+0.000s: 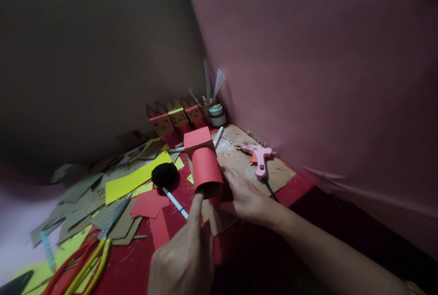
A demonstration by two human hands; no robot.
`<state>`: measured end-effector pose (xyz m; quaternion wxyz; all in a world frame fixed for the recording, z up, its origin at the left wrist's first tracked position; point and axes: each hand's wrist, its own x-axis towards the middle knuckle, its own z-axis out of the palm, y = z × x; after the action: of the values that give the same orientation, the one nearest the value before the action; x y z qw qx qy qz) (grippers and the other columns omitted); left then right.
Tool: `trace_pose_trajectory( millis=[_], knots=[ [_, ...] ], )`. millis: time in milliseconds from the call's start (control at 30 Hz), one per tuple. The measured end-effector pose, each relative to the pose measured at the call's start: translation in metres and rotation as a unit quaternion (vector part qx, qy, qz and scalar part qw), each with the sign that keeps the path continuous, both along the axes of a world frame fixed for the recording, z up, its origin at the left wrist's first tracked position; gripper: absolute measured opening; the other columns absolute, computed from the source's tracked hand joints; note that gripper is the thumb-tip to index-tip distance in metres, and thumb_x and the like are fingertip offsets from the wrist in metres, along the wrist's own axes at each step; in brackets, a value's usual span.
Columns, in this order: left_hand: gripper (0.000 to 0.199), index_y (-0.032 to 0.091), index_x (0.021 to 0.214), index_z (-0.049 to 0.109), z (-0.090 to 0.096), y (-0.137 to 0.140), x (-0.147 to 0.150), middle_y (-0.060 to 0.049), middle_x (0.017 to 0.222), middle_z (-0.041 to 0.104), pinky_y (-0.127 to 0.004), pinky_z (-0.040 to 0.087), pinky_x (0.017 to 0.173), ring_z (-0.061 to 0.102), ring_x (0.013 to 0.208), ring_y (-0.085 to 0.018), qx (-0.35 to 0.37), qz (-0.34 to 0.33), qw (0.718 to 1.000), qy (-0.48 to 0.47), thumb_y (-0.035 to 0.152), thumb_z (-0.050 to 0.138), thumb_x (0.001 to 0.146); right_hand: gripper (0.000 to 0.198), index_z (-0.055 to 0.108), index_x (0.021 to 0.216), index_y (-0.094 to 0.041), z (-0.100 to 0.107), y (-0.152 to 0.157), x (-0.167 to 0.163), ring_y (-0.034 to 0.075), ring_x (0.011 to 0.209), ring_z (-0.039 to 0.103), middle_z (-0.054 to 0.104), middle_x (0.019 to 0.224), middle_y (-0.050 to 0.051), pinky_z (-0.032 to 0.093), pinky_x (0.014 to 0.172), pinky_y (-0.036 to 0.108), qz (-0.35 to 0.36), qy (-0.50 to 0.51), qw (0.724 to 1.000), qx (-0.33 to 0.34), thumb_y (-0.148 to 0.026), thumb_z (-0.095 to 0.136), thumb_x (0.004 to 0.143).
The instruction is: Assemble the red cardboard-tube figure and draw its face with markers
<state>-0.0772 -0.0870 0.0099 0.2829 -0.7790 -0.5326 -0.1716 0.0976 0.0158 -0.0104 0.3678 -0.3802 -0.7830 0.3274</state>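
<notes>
A red paper tube (206, 165) lies tilted toward me, its dark open end facing me. Its far end meets a small cardboard box with a red paper top (197, 136). At the lower rim, my left hand (181, 254) has its index finger against the tube's opening; the other fingers are curled, and the thumb is mostly hidden. My right hand (248, 197) is closed around the tube's right side, with its fingertips partly hidden behind it. Just beyond the right hand rests a pink glue gun (259, 158).
Scissors with red and yellow handles (104, 247), a black fuzzy ball (165, 175), a white-and-blue marker (175, 203), yellow paper (133, 176) and cardboard scraps (80, 201) lie left. Several box-headed figures (177, 119) and a mint-green jar (217, 116) stand behind, near the pink wall (308, 57).
</notes>
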Motion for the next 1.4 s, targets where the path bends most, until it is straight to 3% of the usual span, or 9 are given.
trace_pose_trajectory(
  millis=[100, 200, 333, 467, 633, 833, 1033, 1267, 1400],
  knots=[
    [0.032, 0.019, 0.135, 0.045, 0.006, -0.011, -0.012, 0.003, 0.062, 0.070, -0.023, 0.046, 0.047, 0.064, 0.043, -0.013, -0.011, 0.001, 0.996, -0.086, 0.024, 0.037, 0.105, 0.064, 0.052, 0.134, -0.015, -0.003, -0.004, 0.008, 0.028, 0.113, 0.059, 0.059, 0.125, 0.015, 0.052, 0.096, 0.045, -0.008, -0.011, 1.000, -0.013, -0.006, 0.064, 0.071],
    [0.022, 0.025, 0.123, 0.052, 0.008, -0.012, -0.023, 0.004, 0.069, 0.075, -0.020, 0.047, 0.049, 0.071, 0.051, -0.013, -0.038, -0.008, 0.990, -0.136, 0.027, 0.041, 0.104, 0.070, 0.051, 0.138, -0.018, -0.011, -0.009, 0.013, 0.022, 0.095, 0.063, 0.061, 0.114, 0.012, 0.056, 0.085, 0.041, -0.043, 0.027, 0.998, -0.024, 0.000, 0.054, 0.071],
    [0.013, 0.024, 0.109, 0.058, -0.002, -0.004, -0.030, 0.004, 0.071, 0.075, -0.019, 0.050, 0.050, 0.070, 0.050, -0.013, -0.051, -0.022, 0.984, -0.171, 0.027, 0.048, 0.101, 0.039, 0.065, 0.115, -0.021, -0.021, -0.017, 0.015, 0.019, 0.082, 0.064, 0.064, 0.096, 0.006, 0.057, 0.073, 0.036, -0.107, 0.150, 0.983, -0.014, -0.010, 0.054, 0.080],
    [0.010, 0.023, 0.100, 0.059, -0.019, -0.003, -0.023, 0.005, 0.069, 0.073, -0.017, 0.050, 0.049, 0.068, 0.048, -0.011, -0.073, -0.022, 0.968, -0.238, 0.023, 0.050, 0.099, 0.020, 0.068, 0.099, -0.021, -0.022, -0.029, 0.016, 0.012, 0.052, 0.055, 0.061, 0.072, -0.001, 0.047, 0.045, 0.025, -0.137, 0.291, 0.933, -0.162, -0.031, 0.065, 0.083],
    [0.012, 0.022, 0.102, 0.061, -0.033, -0.011, -0.012, 0.003, 0.080, 0.076, -0.016, 0.053, 0.057, 0.072, 0.060, -0.011, -0.107, -0.047, 0.938, -0.327, 0.017, 0.052, 0.097, 0.027, 0.070, 0.087, -0.017, -0.017, -0.042, 0.017, 0.006, 0.039, 0.051, 0.064, 0.055, -0.003, 0.040, 0.038, 0.017, -0.126, 0.371, 0.885, -0.251, -0.036, 0.081, 0.072],
    [0.017, 0.022, 0.104, 0.064, -0.030, -0.015, 0.004, 0.002, 0.086, 0.073, -0.015, 0.054, 0.064, 0.071, 0.072, -0.010, -0.168, -0.102, 0.885, -0.423, 0.013, 0.052, 0.096, 0.039, 0.070, 0.086, -0.015, -0.012, -0.049, 0.012, 0.012, 0.043, 0.063, 0.074, 0.065, 0.003, 0.046, 0.034, 0.018, -0.133, 0.466, 0.816, -0.316, -0.032, 0.091, 0.058],
    [0.024, 0.020, 0.115, 0.064, -0.025, -0.007, 0.025, -0.004, 0.103, 0.073, -0.019, 0.056, 0.081, 0.071, 0.094, -0.013, -0.208, -0.168, 0.849, -0.456, 0.011, 0.051, 0.097, 0.046, 0.069, 0.096, -0.013, -0.006, -0.064, 0.013, 0.014, 0.046, 0.066, 0.078, 0.074, 0.008, 0.047, 0.034, 0.016, -0.126, 0.469, 0.806, -0.338, -0.031, 0.091, 0.060],
    [0.023, 0.020, 0.116, 0.063, -0.038, 0.004, 0.040, -0.006, 0.103, 0.067, -0.020, 0.057, 0.070, 0.072, 0.084, -0.014, -0.090, -0.193, 0.891, -0.402, 0.011, 0.054, 0.096, 0.052, 0.065, 0.113, -0.011, 0.002, -0.081, 0.018, 0.012, 0.044, 0.065, 0.079, 0.079, 0.009, 0.047, 0.034, 0.016, -0.116, 0.466, 0.803, -0.354, -0.029, 0.086, 0.069],
    [0.019, 0.021, 0.111, 0.065, -0.044, 0.009, 0.042, -0.005, 0.096, 0.063, -0.017, 0.053, 0.061, 0.070, 0.075, -0.012, -0.046, -0.205, 0.907, -0.365, 0.012, 0.055, 0.097, 0.057, 0.063, 0.119, -0.008, 0.003, -0.084, 0.019, 0.013, 0.040, 0.064, 0.075, 0.067, 0.006, 0.045, 0.031, 0.015, -0.104, 0.453, 0.795, -0.390, -0.026, 0.085, 0.070]
  ],
)
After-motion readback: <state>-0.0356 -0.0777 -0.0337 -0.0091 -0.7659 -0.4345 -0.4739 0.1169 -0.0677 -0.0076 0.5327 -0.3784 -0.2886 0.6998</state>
